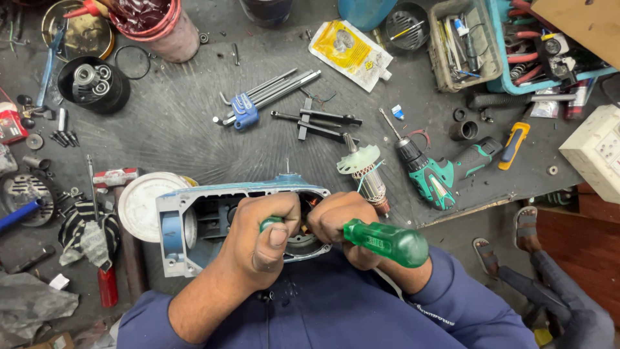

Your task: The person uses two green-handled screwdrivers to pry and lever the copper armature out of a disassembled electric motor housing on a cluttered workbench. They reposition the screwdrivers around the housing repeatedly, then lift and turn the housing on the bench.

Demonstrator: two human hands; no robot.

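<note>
housing (174,223): blue-grey metal power tool casing, paint pretty worn, lying open side up at the near edge of the table (181,123), right in front of the person. You can see dark innards and a bit of copper winding inside.
left hand (261,236): fingers wrapped tight round a green handle (270,223), thumb on top, sitting over the open casing.
right hand (339,223): fingers closed on a green screwdriver (386,242) with a see-through handle that sticks out to the right; the tip is hidden in the casing.
armature (367,178): just beside the housing, pale plastic fan on it.
cordless drill (442,173): green and black, further right.
yellow pouch (350,53): flat yellow-and-white sachet near the top.
red box (10,124): small, left edge.
</note>
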